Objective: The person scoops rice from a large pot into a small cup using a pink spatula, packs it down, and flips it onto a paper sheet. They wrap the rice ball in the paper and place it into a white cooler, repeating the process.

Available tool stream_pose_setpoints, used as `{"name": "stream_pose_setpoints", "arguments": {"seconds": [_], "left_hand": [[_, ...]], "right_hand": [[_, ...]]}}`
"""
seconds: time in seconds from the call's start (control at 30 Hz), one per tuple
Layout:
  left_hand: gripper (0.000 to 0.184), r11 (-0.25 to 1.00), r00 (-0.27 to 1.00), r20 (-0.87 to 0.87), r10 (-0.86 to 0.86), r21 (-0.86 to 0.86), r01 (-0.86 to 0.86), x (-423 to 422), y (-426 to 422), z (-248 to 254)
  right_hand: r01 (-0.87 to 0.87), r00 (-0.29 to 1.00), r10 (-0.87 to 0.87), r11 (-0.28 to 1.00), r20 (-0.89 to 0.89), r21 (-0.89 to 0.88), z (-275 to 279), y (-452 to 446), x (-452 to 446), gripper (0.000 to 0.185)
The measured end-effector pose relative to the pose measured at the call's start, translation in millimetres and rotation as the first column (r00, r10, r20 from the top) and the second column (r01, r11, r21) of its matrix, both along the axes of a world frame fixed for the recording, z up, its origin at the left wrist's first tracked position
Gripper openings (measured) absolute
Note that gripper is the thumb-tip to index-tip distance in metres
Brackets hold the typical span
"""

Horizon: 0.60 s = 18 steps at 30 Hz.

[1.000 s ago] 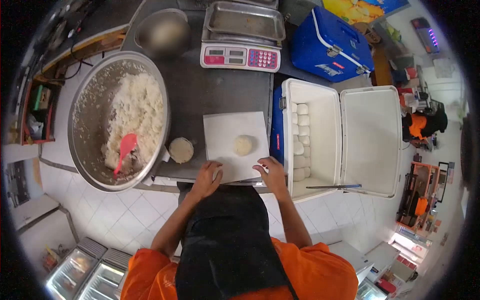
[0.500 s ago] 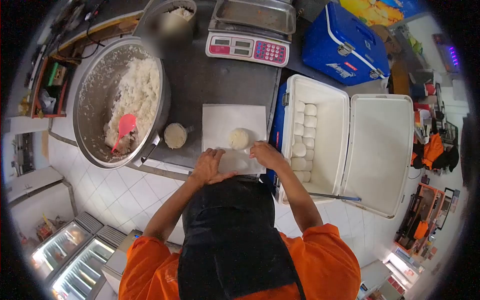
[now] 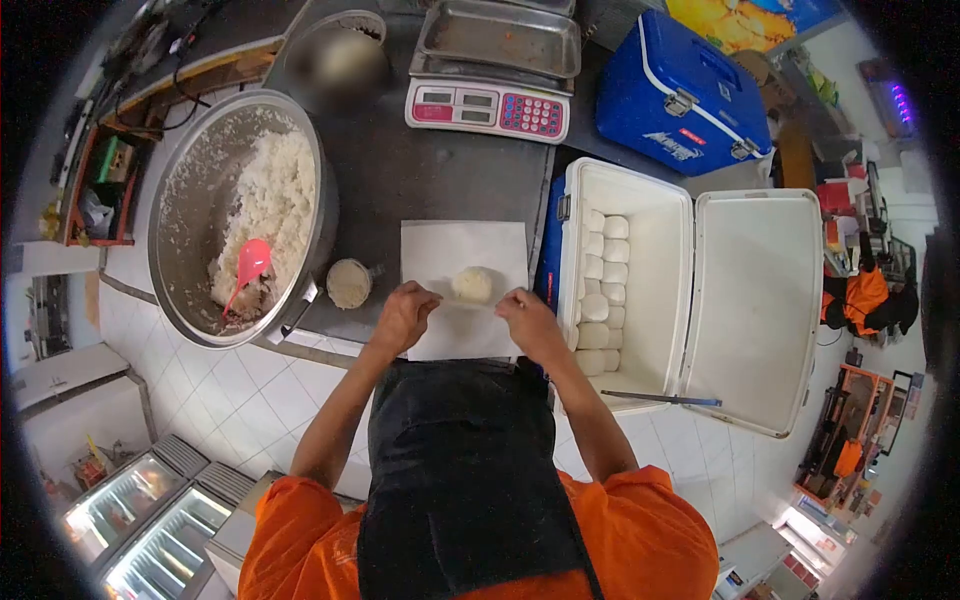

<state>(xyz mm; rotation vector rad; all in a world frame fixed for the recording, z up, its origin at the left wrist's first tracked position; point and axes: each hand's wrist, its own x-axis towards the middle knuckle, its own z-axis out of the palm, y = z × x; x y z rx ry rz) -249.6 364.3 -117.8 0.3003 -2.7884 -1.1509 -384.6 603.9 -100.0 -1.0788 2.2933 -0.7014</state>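
A round mound of rice [image 3: 472, 284] sits on white wrapping paper [image 3: 425, 243] at the front of the dark counter. My left hand [image 3: 404, 316] and my right hand [image 3: 530, 320] are either side of the mound, on its near side. Fingers and thumb of each are pinched together on the raised near edge of the top sheet. More white paper shows flat beneath that edge. Left of the paper stands a small cup filled with rice [image 3: 349, 284].
A big metal pot [image 3: 165, 240] of rice with a pink scoop [image 3: 254, 259] stands left. Behind are a digital scale [image 3: 487, 108] and a closed blue cooler [image 3: 680, 100]. An open cooler [image 3: 650, 200] at right holds several white wrapped packets [image 3: 604, 270].
Both hands have come up off the paper, pinching the top sheet's near edge and raising it toward the rice mound. The whole view has shifted slightly.
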Motion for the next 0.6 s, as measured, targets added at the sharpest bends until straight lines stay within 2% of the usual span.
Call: {"name": "stream_pose_setpoints", "arguments": {"seconds": [0.03,0.07,0.13,0.17,0.2,0.23,0.3,0.33,0.37,0.4,0.47,0.53,0.57,0.6], "left_hand": [[0.017,0.999,0.998,0.059,0.023,0.026,-0.025,-7.6,-5.5,-0.2],[0.018,0.997,0.992,0.120,0.042,0.053,-0.049,-14.6,-10.2,-0.5],[0.022,0.994,0.995,0.087,0.046,0.090,-0.053,-25.8,-22.9,-19.3],[0.023,0.977,0.980,0.188,0.066,0.187,-0.101,-32.5,-28.0,-24.0],[0.025,0.949,0.955,0.285,0.077,0.274,-0.158,-37.3,-30.7,-27.2],[0.025,0.948,0.957,0.278,0.082,0.274,-0.161,-39.1,-30.9,-30.8],[0.028,0.981,0.933,0.352,0.070,0.146,-0.129,-42.7,-29.6,-34.9],[0.028,0.981,0.936,0.345,0.073,0.144,-0.130,-45.7,-23.5,-18.1],[0.028,0.988,0.989,0.081,0.121,-0.106,-0.112,-43.1,-9.8,-0.4],[0.028,0.925,0.977,-0.190,0.094,-0.346,-0.156,-39.6,6.2,13.2],[0.029,0.971,0.984,-0.158,-0.078,-0.235,0.039,-26.9,37.2,13.1],[0.033,0.941,0.960,-0.167,-0.226,-0.292,0.170,-22.0,60.4,-16.6],[0.033,0.939,0.959,-0.176,-0.224,-0.301,0.164,-20.5,64.3,-15.9],[0.035,0.934,0.963,-0.144,-0.228,-0.313,0.174,-19.1,66.8,-13.8]], "right_hand": [[0.033,0.993,-0.036,0.999,0.112,0.033,-1.4,-6.3,-11.9,0.021],[0.032,0.993,-0.036,0.999,0.113,0.034,-3.4,-14.0,-23.3,0.021],[0.198,0.920,-0.184,0.980,0.346,-0.006,-7.0,-27.6,-47.6,0.016],[0.194,0.922,-0.181,0.981,0.341,-0.004,-14.8,-30.5,-54.5,0.016],[0.156,0.960,-0.162,0.987,0.229,0.046,-29.8,-33.4,-62.0,0.015],[0.125,0.984,-0.136,0.987,0.116,0.099,-35.7,-37.0,-66.7,0.014],[0.129,0.989,-0.134,0.989,0.061,0.077,-40.6,-34.7,-66.3,0.015],[0.134,0.991,-0.135,0.989,0.012,0.056,-37.9,-36.5,-68.1,0.016],[0.132,0.991,-0.132,0.990,0.008,0.055,-36.1,-38.9,-70.5,0.016],[0.155,0.986,-0.154,0.988,-0.067,0.000,-29.8,-43.8,-71.6,0.016],[0.171,0.973,-0.178,0.983,-0.144,-0.061,-26.8,-56.0,-69.9,0.016],[0.153,0.906,-0.192,0.979,-0.377,-0.131,-33.3,-66.2,-62.8,0.013],[0.114,0.926,-0.129,0.992,-0.355,-0.061,-39.6,-67.6,-63.9,0.011],[0.110,0.923,-0.128,0.992,-0.364,-0.069,-36.5,-69.8,-64.9,0.011]]}}
